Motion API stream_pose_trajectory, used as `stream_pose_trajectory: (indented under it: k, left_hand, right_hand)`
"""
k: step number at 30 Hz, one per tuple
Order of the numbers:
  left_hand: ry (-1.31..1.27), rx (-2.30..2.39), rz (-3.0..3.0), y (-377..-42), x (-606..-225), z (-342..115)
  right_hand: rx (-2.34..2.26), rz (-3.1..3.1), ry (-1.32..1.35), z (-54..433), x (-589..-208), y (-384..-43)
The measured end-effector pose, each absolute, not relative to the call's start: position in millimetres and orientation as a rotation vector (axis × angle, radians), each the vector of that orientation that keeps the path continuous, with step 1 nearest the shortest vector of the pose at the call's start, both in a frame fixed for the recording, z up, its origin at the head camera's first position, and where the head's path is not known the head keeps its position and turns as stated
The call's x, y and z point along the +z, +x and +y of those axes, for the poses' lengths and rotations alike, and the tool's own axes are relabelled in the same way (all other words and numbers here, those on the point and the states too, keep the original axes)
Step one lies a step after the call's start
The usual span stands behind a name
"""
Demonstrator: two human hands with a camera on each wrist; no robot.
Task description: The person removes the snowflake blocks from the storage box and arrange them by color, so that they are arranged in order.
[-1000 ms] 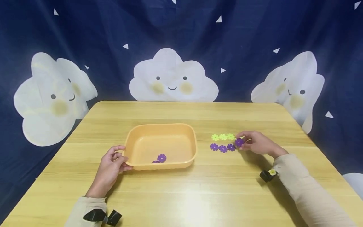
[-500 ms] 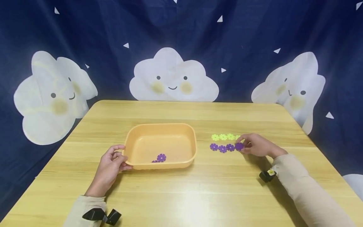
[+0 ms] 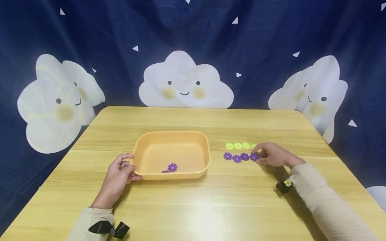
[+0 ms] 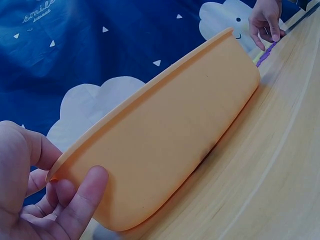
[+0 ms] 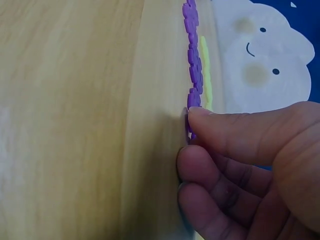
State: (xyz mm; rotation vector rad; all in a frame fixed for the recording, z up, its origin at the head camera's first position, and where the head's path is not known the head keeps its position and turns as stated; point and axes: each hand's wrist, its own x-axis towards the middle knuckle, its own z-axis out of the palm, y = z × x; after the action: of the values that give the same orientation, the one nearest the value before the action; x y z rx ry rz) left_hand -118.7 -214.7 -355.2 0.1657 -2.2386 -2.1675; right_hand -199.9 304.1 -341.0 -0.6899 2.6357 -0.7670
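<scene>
On the left, my left hand (image 3: 116, 179) grips the near-left rim of an orange plastic basin (image 3: 172, 175); in the left wrist view the thumb and fingers hold its edge. Inside lie a purple snowflake disc (image 3: 172, 167) and part of another, the latter mostly hidden by the near wall. To the basin's right, my right hand (image 3: 275, 155) pinches a purple snowflake disc (image 3: 254, 157) at the right end of a row of purple snowflake discs (image 3: 237, 158). Behind that row runs a yellow-green row of snowflake discs (image 3: 238, 146), its right end partly covered by my fingers.
A wooden table (image 3: 193, 207) carries everything. Behind its far edge hangs a dark blue curtain (image 3: 120, 26) with smiling clouds. Black straps with small black blocks (image 3: 121, 230) sit at both wrists.
My right hand has lowered the purple disc toward me, from slightly above the row to lying in line at its right end. The left hand and basin have stayed put.
</scene>
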Motion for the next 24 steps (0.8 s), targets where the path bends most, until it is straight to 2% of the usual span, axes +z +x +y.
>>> stream_pose_trajectory:
  k: [17, 24]
  left_hand:
    - [0.161, -2.161, -2.249, -118.3, -353.7, -214.5]
    - [0.156, -2.161, -2.245, -118.4, -355.1, -215.6]
  right_hand:
    - [-0.789, 2.573, -0.692, 281.1, -319.4, -208.3]
    - [-0.735, 2.611, -0.827, 261.3, -310.8, -217.3]
